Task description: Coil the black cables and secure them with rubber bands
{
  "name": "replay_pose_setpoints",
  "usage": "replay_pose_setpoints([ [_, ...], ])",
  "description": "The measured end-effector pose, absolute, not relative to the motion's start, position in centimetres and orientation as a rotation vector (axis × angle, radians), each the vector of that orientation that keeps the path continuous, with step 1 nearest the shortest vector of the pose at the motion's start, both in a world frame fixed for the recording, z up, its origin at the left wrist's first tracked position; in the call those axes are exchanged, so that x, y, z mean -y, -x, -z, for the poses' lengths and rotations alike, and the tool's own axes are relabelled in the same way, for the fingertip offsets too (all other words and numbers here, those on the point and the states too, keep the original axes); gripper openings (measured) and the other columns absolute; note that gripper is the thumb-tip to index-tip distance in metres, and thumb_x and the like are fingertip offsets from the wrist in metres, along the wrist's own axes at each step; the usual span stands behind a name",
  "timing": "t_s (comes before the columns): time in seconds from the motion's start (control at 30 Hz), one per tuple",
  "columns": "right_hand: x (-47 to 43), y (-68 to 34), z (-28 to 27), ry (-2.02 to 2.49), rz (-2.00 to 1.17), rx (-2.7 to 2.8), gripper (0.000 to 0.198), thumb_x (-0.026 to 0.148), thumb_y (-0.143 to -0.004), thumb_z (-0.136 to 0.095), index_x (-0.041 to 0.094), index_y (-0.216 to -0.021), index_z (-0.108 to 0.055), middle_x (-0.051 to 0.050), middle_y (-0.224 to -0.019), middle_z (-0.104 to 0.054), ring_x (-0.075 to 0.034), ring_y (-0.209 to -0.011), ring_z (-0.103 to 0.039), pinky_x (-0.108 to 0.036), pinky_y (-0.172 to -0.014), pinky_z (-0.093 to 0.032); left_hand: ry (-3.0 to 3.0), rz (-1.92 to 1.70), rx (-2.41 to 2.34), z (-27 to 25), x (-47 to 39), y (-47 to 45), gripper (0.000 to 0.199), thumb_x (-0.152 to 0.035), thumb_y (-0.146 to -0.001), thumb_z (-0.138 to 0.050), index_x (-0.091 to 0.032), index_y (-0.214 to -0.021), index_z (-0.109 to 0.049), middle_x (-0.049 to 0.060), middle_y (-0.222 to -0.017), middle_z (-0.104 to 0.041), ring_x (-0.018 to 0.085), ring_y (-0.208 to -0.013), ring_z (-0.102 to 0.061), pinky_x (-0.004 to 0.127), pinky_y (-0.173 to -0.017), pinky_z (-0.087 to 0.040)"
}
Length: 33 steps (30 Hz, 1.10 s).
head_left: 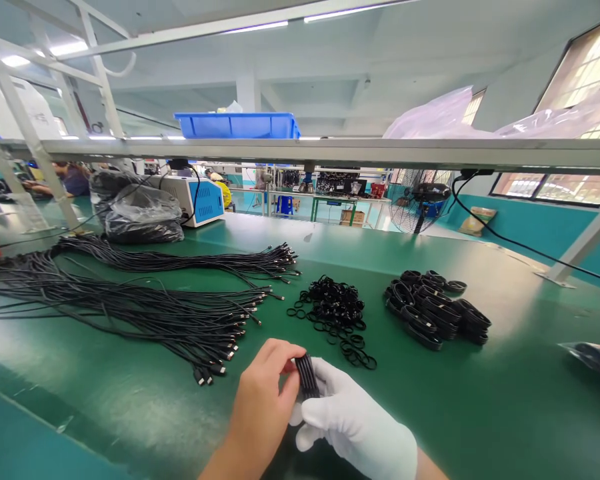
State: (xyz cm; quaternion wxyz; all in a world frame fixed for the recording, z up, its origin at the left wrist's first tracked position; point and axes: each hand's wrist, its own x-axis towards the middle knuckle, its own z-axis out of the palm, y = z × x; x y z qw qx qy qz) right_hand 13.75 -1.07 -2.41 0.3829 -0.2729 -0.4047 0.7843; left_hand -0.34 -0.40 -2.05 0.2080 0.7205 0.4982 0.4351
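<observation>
A coiled black cable (307, 375) is held between both my hands above the near part of the green table. My bare left hand (267, 393) pinches the coil's upper left side with thumb and fingers. On the right, my right hand (347, 410) wears a white glove and grips the coil, its thumb at the lower end. The cable's plugs are hidden by my hands. Just beyond lies a pile of small black rubber bands (335, 303). Left of it, straight black cables (180, 310) lie in long bunches, their plugs pointing toward me.
Finished-looking cable coils (435, 310) are heaped to the right on the green table (530, 413). A plastic bag (593, 357) lies at the right edge. Behind stand a blue-and-white machine (200, 200) and bagged black goods (143, 213). Overhead, a shelf (340, 152) carries a blue tray (237, 125).
</observation>
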Motion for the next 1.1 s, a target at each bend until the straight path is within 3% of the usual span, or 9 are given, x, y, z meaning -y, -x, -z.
replay_pose_setpoints([
  [0.2, 1.0, -13.7, 2.6, 0.717, -1.995, 1.079, 0.045, 0.022, -0.055, -0.075, 0.014, -0.095, -0.055, 0.0, -0.081, -0.054, -0.009, -0.058, -0.053, -0.027, -0.057, -0.046, -2.131, -1.285, -1.373, 2.5, 0.2, 0.3, 0.032, -0.002, -0.073, -0.043, -0.022, -0.087, -0.064, -0.001, -0.086, -0.065, 0.013, -0.076, -0.062, 0.022, -0.068, -0.048],
  [0.33, 1.1, -13.7, 2.5, 0.67, -2.004, 1.066, 0.047, 0.016, -0.053, -0.075, 0.013, -0.096, -0.057, -0.003, -0.086, -0.055, -0.013, -0.069, -0.056, -0.027, -0.059, -0.048, -1.984, -1.349, -1.447, 2.8, 0.0, 0.0, 0.031, -0.004, -0.071, -0.044, -0.023, -0.078, -0.067, -0.003, -0.071, -0.064, 0.012, -0.064, -0.061, 0.021, -0.059, -0.047],
  [0.47, 1.0, -13.9, 2.6, 0.656, -1.98, 1.08, 0.048, 0.02, -0.057, -0.075, 0.012, -0.1, -0.056, -0.006, -0.093, -0.056, -0.016, -0.077, -0.057, -0.027, -0.06, -0.048, -1.824, -1.285, -1.507, 2.3, -0.4, -0.5, 0.028, -0.005, -0.069, -0.047, -0.023, -0.074, -0.068, -0.003, -0.07, -0.065, 0.013, -0.063, -0.06, 0.021, -0.058, -0.046],
  [0.63, 0.4, -14.3, 3.0, 0.577, -2.01, 0.988, 0.047, 0.022, -0.062, -0.074, 0.012, -0.104, -0.055, -0.005, -0.091, -0.054, -0.014, -0.077, -0.055, -0.026, -0.061, -0.049, -1.83, -1.128, -1.419, 0.6, -0.2, 0.1, 0.028, -0.009, -0.072, -0.05, -0.024, -0.09, -0.066, -0.002, -0.081, -0.064, 0.014, -0.07, -0.058, 0.024, -0.067, -0.044],
  [0.73, 0.4, -14.5, 3.0, 0.579, -1.991, 0.952, 0.046, 0.02, -0.063, -0.074, 0.013, -0.104, -0.055, -0.005, -0.095, -0.053, -0.013, -0.077, -0.056, -0.026, -0.062, -0.049, -1.709, -1.067, -1.393, 0.0, 0.5, 0.7, 0.012, -0.023, -0.078, -0.052, -0.021, -0.079, -0.064, -0.002, -0.073, -0.06, 0.014, -0.067, -0.053, 0.024, -0.064, -0.041],
  [0.8, 0.5, -14.4, 2.8, 0.584, -1.984, 0.974, 0.044, 0.02, -0.062, -0.075, 0.012, -0.102, -0.055, -0.005, -0.093, -0.054, -0.014, -0.078, -0.056, -0.026, -0.062, -0.049, -1.632, -0.967, -1.291, 0.0, 0.9, 1.0, 0.015, -0.027, -0.08, -0.051, -0.019, -0.073, -0.061, -0.002, -0.068, -0.056, 0.014, -0.066, -0.051, 0.023, -0.061, -0.04],
  [1.1, 0.8, -14.3, 2.2, 0.592, -1.983, 1.041, 0.045, 0.024, -0.061, -0.076, 0.011, -0.098, -0.056, -0.005, -0.086, -0.057, -0.012, -0.07, -0.058, -0.025, -0.06, -0.05, -1.706, -0.833, -1.185, -0.2, 1.0, 1.2, 0.016, -0.021, -0.08, -0.049, -0.019, -0.065, -0.053, -0.004, -0.065, -0.049, 0.013, -0.064, -0.043, 0.022, -0.06, -0.034],
])
